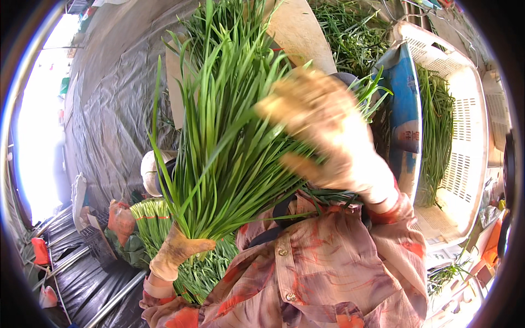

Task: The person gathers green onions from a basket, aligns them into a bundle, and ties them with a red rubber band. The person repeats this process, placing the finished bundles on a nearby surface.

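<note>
My left hand (180,250), in a stained glove, grips a bunch of long flat green leaves, likely garlic chives (217,164), near the base. From there the leaves fan out upward and to the right. My right hand (316,123), also gloved, is blurred by motion at the right side of the bunch. Its thumb and fingers are spread around some leaves, and whether they grip them is unclear. More leaf tips (371,96) stick out beyond the right hand. Tied bundles of chives (151,215) stand by my left forearm, with more greens (201,279) below that hand.
At right, a white plastic crate (463,135) holds long greens (432,131) beside a blue printed sack (404,94). Loose greens (352,37) are heaped at the top, by a tan board (301,35). Plastic sheeting (123,106) covers the left side. An orange bag (122,217) lies lower left.
</note>
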Tool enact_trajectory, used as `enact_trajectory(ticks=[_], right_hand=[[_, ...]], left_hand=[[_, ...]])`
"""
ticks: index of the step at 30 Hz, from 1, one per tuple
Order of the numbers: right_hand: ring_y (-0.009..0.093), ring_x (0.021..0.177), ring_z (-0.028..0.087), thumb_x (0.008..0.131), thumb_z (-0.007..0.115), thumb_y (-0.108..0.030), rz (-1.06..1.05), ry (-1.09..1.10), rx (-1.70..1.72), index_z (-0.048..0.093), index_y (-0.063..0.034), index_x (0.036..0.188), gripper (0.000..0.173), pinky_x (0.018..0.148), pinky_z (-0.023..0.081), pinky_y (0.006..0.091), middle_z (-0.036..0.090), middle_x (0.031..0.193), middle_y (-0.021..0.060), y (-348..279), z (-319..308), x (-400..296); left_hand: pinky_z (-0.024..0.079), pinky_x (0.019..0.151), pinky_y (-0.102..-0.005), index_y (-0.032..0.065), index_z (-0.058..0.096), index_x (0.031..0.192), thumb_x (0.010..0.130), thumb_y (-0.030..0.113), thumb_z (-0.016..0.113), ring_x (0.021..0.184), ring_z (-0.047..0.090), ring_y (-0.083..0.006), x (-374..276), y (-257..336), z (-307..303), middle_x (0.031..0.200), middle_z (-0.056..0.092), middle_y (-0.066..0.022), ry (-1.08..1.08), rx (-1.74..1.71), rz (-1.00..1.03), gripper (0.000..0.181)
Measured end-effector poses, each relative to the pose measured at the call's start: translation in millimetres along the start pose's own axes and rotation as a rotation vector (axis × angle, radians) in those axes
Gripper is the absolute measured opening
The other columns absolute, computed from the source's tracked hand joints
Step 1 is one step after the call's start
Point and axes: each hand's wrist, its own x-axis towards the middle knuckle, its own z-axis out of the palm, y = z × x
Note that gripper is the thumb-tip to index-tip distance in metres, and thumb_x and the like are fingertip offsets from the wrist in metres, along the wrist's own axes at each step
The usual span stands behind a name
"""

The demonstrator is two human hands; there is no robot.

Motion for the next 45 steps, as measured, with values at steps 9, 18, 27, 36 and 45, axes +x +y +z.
enact_trajectory(ticks=[9,18,27,36,45], right_hand=[[0.028,0.113,0.057,0.085,0.053,-0.024,0.094,-0.125,-0.020,0.049,-0.0146,0.136,0.051,0.101,0.037,0.0585,0.062,0.112,0.0095,-12.0,125.0,-70.7],[0.031,0.120,0.053,0.080,0.062,-0.022,0.128,-0.331,0.159,0.055,-0.0088,0.128,0.050,0.099,0.042,0.0469,0.057,0.125,0.0145,-16.1,137.8,-110.6],[0.031,0.086,0.064,0.084,0.063,-0.012,0.456,-0.200,0.275,0.065,-0.0085,0.098,0.014,0.075,0.053,0.0370,0.066,0.097,0.0099,2.3,98.2,-121.1],[0.031,0.090,0.066,0.082,0.068,-0.005,0.302,0.115,0.179,0.065,-0.0043,0.094,0.013,0.078,0.054,0.0352,0.067,0.104,0.0127,-2.5,98.7,-83.1],[0.026,0.126,0.050,0.089,0.045,-0.019,-0.020,-0.120,-0.198,0.046,-0.0328,0.138,0.051,0.107,0.030,0.0540,0.053,0.135,0.0041,-1.4,194.2,-37.5]], left_hand=[[0.048,0.094,-0.0360,0.0049,0.047,0.132,0.072,0.007,0.079,0.107,0.061,-0.0237,-20.6,-32.4,-14.8,0.123,0.060,-0.0106,0.027,0.322,-0.006,0.069],[0.045,0.051,-0.0226,0.0003,0.042,0.130,0.087,0.020,0.067,0.064,0.063,-0.0152,-92.7,-176.4,-21.8,0.090,0.069,-0.0149,0.126,-0.188,-0.461,0.054],[0.041,0.038,-0.0223,-0.0011,0.064,0.094,0.076,0.008,0.076,0.050,0.061,-0.0134,-91.5,-239.5,36.5,0.072,0.067,-0.0077,0.286,-0.435,-0.474,0.023],[0.042,0.039,-0.0243,0.0012,0.066,0.090,0.072,0.002,0.078,0.047,0.059,-0.0139,-79.0,-239.3,30.1,0.065,0.064,-0.0051,0.184,-0.333,-0.511,0.021],[0.043,0.040,-0.0259,-0.0026,0.063,0.092,0.072,-0.002,0.079,0.052,0.060,-0.0137,-84.1,-244.2,31.4,0.068,0.065,-0.0087,0.198,-0.265,-0.409,0.026]])
